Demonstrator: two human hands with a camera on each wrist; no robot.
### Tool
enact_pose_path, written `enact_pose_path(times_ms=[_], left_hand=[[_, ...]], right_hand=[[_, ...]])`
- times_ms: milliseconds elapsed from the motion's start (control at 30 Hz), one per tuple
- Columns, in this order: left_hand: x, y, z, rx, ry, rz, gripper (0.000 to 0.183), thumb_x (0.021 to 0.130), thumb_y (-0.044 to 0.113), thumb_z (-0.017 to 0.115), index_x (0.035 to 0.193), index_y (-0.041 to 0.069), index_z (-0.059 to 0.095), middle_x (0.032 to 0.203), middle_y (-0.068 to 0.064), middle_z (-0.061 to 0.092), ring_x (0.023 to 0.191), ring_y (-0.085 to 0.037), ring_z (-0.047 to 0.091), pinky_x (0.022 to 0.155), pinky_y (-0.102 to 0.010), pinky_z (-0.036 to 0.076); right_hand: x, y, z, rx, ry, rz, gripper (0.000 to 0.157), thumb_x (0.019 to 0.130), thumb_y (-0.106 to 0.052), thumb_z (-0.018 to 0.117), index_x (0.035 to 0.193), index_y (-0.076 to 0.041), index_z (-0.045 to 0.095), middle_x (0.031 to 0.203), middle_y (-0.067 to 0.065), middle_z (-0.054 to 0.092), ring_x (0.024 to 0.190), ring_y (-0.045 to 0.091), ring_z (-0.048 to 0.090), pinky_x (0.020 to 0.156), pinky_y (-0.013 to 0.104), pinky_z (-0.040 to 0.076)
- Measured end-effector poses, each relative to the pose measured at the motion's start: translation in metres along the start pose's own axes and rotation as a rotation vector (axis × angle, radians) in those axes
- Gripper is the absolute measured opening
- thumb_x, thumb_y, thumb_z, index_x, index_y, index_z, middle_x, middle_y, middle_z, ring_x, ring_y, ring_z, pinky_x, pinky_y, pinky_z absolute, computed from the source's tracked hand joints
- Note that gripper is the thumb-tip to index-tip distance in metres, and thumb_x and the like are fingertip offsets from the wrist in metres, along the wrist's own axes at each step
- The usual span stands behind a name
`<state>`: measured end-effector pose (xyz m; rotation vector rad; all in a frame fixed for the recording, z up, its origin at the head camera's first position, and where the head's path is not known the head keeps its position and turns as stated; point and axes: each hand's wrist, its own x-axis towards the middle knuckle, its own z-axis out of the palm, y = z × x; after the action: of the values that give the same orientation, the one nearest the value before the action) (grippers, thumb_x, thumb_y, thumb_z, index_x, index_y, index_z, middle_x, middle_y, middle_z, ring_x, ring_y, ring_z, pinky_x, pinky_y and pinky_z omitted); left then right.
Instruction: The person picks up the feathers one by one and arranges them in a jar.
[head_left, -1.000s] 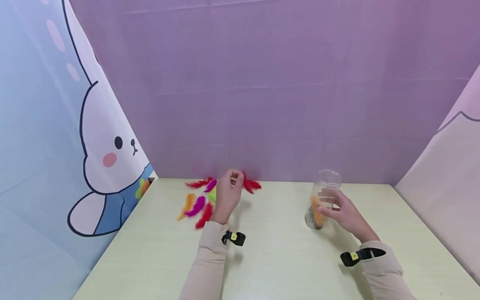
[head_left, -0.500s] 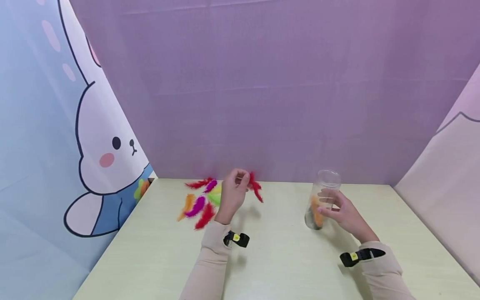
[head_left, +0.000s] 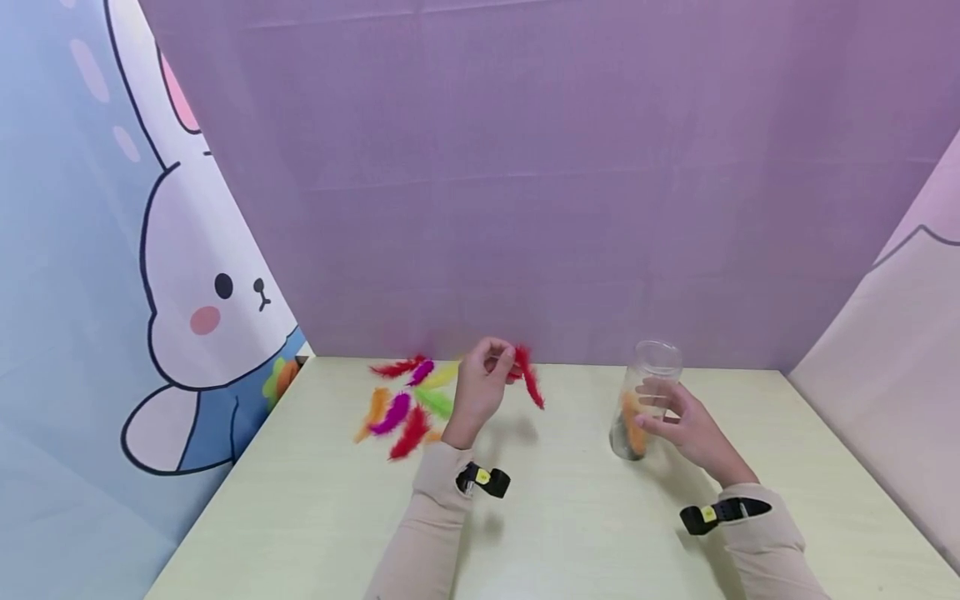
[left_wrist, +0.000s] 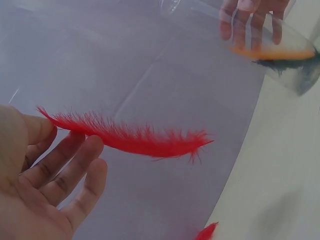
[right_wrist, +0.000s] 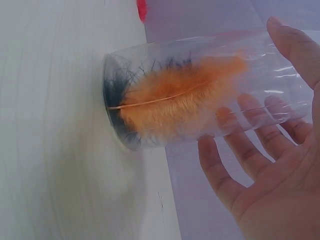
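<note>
Two hands, one jar. Left hand (head_left: 480, 387) has thumb and finger clamped on one red feather (left_wrist: 145, 140), held above the desk (head_left: 570, 517) near its back edge; other fingers bent behind it. Right hand (head_left: 693, 432) curls round the glass jar (head_left: 647, 371), thumb on one side, fingers spread on the other; jar is by the back edge, nearer the back-right corner. Inside: one orange feather (right_wrist: 175, 100), plus dark feathering (right_wrist: 114, 87) low down, count unclear. Loose feathers on the desk, toward the back-left corner, eight countable: two red ones (head_left: 409, 433), two magenta ones (head_left: 392, 414), one yellow (head_left: 438, 377), one green (head_left: 435, 404), two orange ones (head_left: 377, 410). Second orange one mostly hidden by the left wrist; yellow one partly behind the left hand. Red tip cut off at the bottom of the left wrist view, another red bit cut off at the top of the right wrist view; can't tell which feathers. Two wrist straps (head_left: 483, 477), two sleeves (head_left: 423, 542), sleeves cut off by the lower border.
</note>
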<state>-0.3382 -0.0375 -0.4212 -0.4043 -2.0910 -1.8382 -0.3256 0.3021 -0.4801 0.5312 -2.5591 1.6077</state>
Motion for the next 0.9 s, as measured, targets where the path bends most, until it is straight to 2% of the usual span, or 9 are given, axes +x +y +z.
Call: enact_pose_path(times_ms=[133,400,633,900], left_hand=[[0.002,0.003,0.006,-0.039,-0.031,0.003,0.021,0.104,0.018,0.060,0.111,-0.001,0.063,0.104,-0.024,0.070,0.096,-0.044,0.071,0.082,-0.052,0.061],[0.010,0.016,0.020,-0.054,-0.065,0.022,0.018,0.105,0.018,0.058,0.111,0.002,0.063,0.105,-0.019,0.072,0.092,-0.031,0.073,0.080,-0.049,0.061],[0.018,0.032,0.030,-0.073,-0.091,0.054,0.018,0.105,0.018,0.058,0.112,0.002,0.063,0.106,-0.018,0.071,0.091,-0.027,0.074,0.077,-0.035,0.063],[0.024,0.059,0.040,-0.118,-0.134,0.094,0.021,0.106,0.021,0.057,0.114,0.002,0.062,0.107,-0.017,0.068,0.092,-0.023,0.072,0.080,-0.036,0.062]], right_hand=[[-0.001,0.000,0.001,0.002,0.000,0.003,0.064,0.095,-0.021,0.074,0.147,-0.004,0.043,0.141,0.021,0.055,0.116,0.000,0.058,0.090,0.020,0.054],[0.000,0.001,0.000,0.017,0.002,-0.018,0.065,0.095,-0.018,0.074,0.148,0.000,0.041,0.140,0.023,0.055,0.115,-0.002,0.059,0.090,0.020,0.054],[-0.002,-0.002,0.000,0.014,0.002,-0.015,0.065,0.095,-0.019,0.074,0.148,-0.001,0.042,0.140,0.022,0.055,0.115,-0.003,0.059,0.090,0.020,0.054],[-0.005,-0.010,-0.002,0.006,0.004,-0.004,0.065,0.094,-0.020,0.075,0.147,-0.001,0.042,0.140,0.022,0.055,0.115,-0.001,0.059,0.090,0.020,0.054]])
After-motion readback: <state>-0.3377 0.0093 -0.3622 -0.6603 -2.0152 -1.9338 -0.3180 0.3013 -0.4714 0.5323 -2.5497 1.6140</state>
